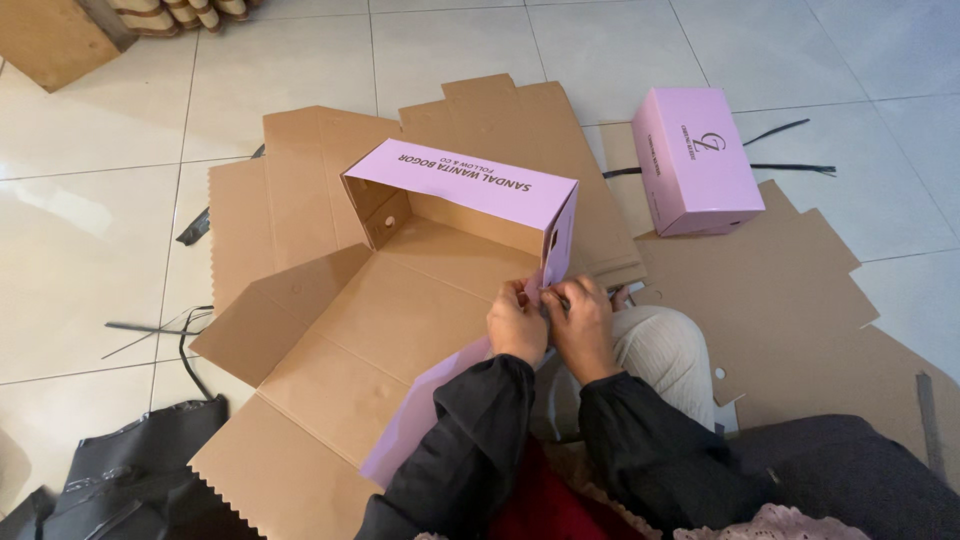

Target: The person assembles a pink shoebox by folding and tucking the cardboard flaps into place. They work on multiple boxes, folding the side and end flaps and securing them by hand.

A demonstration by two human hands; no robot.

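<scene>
A: What lies at the far left?

B: Black plastic (140, 470) on the tiles (80, 250), then flat brown card sheets (300, 190) spread under the work.

A: And the box?

B: The half-folded box (440, 250), pink outside and brown inside, sits on the floor in front of the knees, one long wall upright, the near panels lying flat.

A: The hands?

B: The left hand (517, 325) and the right hand (583, 325) meet at the right corner, fingers pinched shut on a small flap (548, 290).

A: How would it handle?

B: Light, stiff along the panels, bending only at the creases, I'd judge; best held by the flap edges near a fold.

A: Further right?

B: A finished pink box (695, 160), closed.
</scene>
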